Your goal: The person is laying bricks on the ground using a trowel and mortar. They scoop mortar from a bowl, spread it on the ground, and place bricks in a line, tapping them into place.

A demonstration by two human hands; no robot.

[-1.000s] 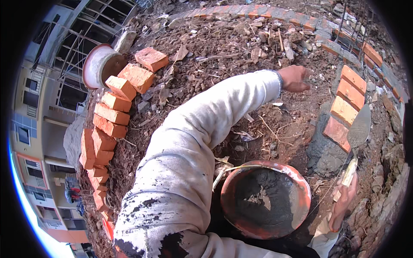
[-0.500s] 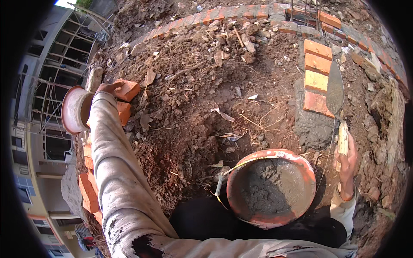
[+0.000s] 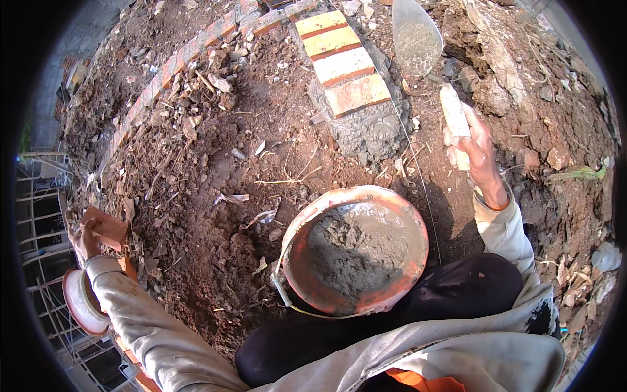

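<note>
Pinching the left end of a brick (image 3: 110, 230), the fingers of the left hand (image 3: 85, 243) are at the far left, and most of the brick juts out to their right, above the soil (image 3: 189, 287) or on it; I cannot tell which. On the other side, the fingers of the right hand (image 3: 483, 150) are curled round the handle of a trowel (image 3: 418, 46), whose blade lies well beyond the fingertips, pointing away from the person. The brick is a reddish-orange block with flat faces, duller than the sunlit row of bricks (image 3: 356, 96) on grey mortar (image 3: 369, 140). The trowel has a pale, rounded handle and a broad grey blade with gritty smears. Between the hands sits a round, orange-red basin (image 3: 418, 251) holding a lumpy, wet grey mix (image 3: 346, 251).
</note>
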